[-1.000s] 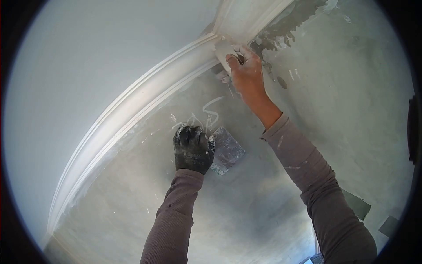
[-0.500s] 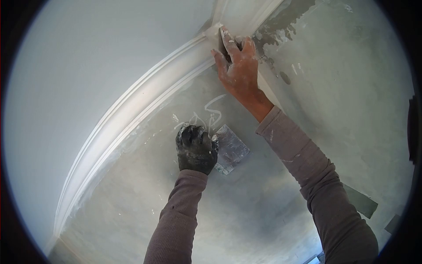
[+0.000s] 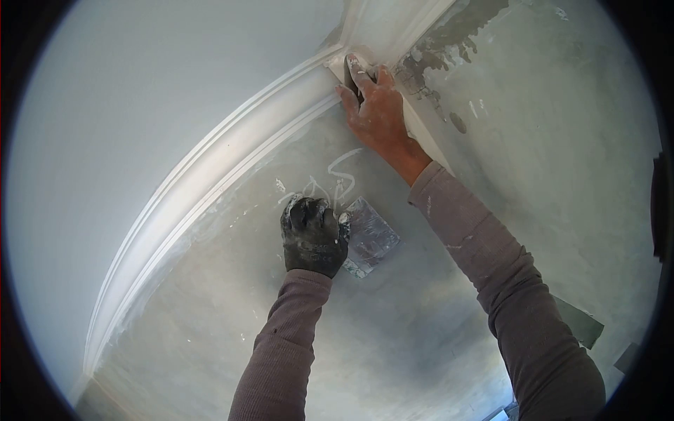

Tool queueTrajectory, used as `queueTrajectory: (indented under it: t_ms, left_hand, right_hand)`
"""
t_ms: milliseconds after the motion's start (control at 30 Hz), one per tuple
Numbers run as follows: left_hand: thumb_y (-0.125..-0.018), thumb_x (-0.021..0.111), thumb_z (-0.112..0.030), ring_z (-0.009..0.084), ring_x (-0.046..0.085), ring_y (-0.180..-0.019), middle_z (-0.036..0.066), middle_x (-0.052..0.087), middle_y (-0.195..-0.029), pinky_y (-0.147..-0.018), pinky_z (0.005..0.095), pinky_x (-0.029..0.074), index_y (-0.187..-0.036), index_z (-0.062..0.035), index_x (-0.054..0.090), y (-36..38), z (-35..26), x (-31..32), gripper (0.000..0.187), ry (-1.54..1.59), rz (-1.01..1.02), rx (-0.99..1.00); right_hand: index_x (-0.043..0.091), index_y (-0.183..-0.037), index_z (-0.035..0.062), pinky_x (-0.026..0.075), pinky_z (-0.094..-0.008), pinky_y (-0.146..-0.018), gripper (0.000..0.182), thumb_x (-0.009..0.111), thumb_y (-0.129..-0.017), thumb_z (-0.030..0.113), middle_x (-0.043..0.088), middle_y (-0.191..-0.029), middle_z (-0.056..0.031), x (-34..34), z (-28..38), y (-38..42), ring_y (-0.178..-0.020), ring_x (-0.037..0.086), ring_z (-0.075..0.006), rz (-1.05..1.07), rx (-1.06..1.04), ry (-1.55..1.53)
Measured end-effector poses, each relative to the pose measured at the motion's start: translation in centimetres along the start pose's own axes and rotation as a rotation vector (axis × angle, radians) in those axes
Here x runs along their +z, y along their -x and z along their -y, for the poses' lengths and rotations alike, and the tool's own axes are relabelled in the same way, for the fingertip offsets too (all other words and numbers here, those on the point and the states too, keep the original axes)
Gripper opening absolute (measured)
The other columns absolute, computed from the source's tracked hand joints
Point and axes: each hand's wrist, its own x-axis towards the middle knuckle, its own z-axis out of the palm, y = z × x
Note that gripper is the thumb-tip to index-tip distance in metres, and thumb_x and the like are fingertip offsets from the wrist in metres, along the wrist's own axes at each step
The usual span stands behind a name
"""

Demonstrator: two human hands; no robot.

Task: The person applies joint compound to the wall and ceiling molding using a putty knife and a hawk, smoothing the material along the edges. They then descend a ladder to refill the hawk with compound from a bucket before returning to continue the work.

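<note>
My left hand (image 3: 314,235), in a dark glove smeared with white, is closed around a flat rectangular scraper blade (image 3: 373,237) that points to the right, in front of the grey wall. Bare and dusted with white, my right hand (image 3: 375,105) is up at the corner of the white cornice (image 3: 232,158). It holds a thin dark flat tool (image 3: 349,78) against the moulding, with the fingers spread over it. Most of this tool is hidden by the fingers.
The grey wall (image 3: 210,302) has chalk-like marks (image 3: 342,172) above my left hand. A darker patch (image 3: 439,52) lies right of the corner. A grey-green rectangular piece (image 3: 579,323) shows beside my right sleeve, and a dark object (image 3: 658,207) is at the right edge.
My right hand has moved slightly down and left along the cornice corner with the thin tool. My left hand and its scraper have hardly moved.
</note>
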Motion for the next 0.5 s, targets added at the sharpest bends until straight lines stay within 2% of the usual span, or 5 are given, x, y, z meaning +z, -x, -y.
queueTrajectory:
  t_ms: [133, 200, 333, 400, 500]
  left_hand:
    - [-0.095, 0.062, -0.035, 0.0374, 0.051, -0.127, 0.015, 0.063, -0.121, -0.114, 0.0534, 0.036, -0.108, -0.0023, 0.070, 0.1, -0.1, 0.0, 0.036, 0.019, -0.015, 0.011]
    - [-0.094, 0.064, -0.033, 0.0388, 0.052, -0.125, 0.016, 0.063, -0.119, -0.112, 0.0549, 0.036, -0.106, -0.0003, 0.070, 0.1, 0.0, 0.1, 0.036, 0.035, -0.045, 0.013]
    - [-0.094, 0.063, -0.034, 0.0392, 0.051, -0.126, 0.017, 0.064, -0.117, -0.113, 0.0551, 0.036, -0.106, -0.0002, 0.070, -0.1, -0.1, -0.1, 0.037, 0.052, -0.049, 0.012]
    - [-0.095, 0.063, -0.034, 0.0394, 0.051, -0.126, 0.017, 0.064, -0.117, -0.113, 0.0551, 0.036, -0.106, 0.0000, 0.070, -0.1, -0.1, -0.2, 0.037, 0.049, -0.045, 0.018]
    - [-0.095, 0.062, -0.035, 0.0396, 0.051, -0.126, 0.018, 0.065, -0.116, -0.113, 0.0554, 0.036, -0.106, 0.0006, 0.070, -0.1, -0.1, -0.1, 0.038, 0.047, -0.035, 0.022]
  right_hand:
    - [0.060, -0.137, -0.0065, 0.051, -0.0486, -0.090, 0.054, 0.071, -0.093, 0.023, 0.060, -0.101, -0.0289, -0.9, 0.1, -0.5, -0.097, 0.061, -0.0442, 0.019, 0.032, -0.055]
    - [0.063, -0.132, -0.0080, 0.051, -0.0477, -0.093, 0.049, 0.068, -0.095, 0.024, 0.065, -0.101, -0.0306, -1.1, 0.4, -1.0, -0.099, 0.065, -0.0451, 0.025, 0.130, -0.204]
    - [0.066, -0.127, -0.0083, 0.051, -0.0473, -0.094, 0.046, 0.065, -0.097, 0.026, 0.068, -0.105, -0.0324, -1.5, 1.6, -1.6, -0.101, 0.067, -0.0448, -0.030, 0.154, -0.291]
    - [0.067, -0.126, -0.0084, 0.051, -0.0477, -0.095, 0.047, 0.063, -0.098, 0.028, 0.069, -0.111, -0.0318, -1.6, 2.9, -1.3, -0.104, 0.068, -0.0442, 0.097, 0.312, -0.481]
    - [0.067, -0.124, -0.0093, 0.052, -0.0482, -0.094, 0.046, 0.063, -0.098, 0.028, 0.070, -0.105, -0.0311, -0.4, 4.0, -0.5, -0.102, 0.069, -0.0449, 0.054, 0.214, -0.473]
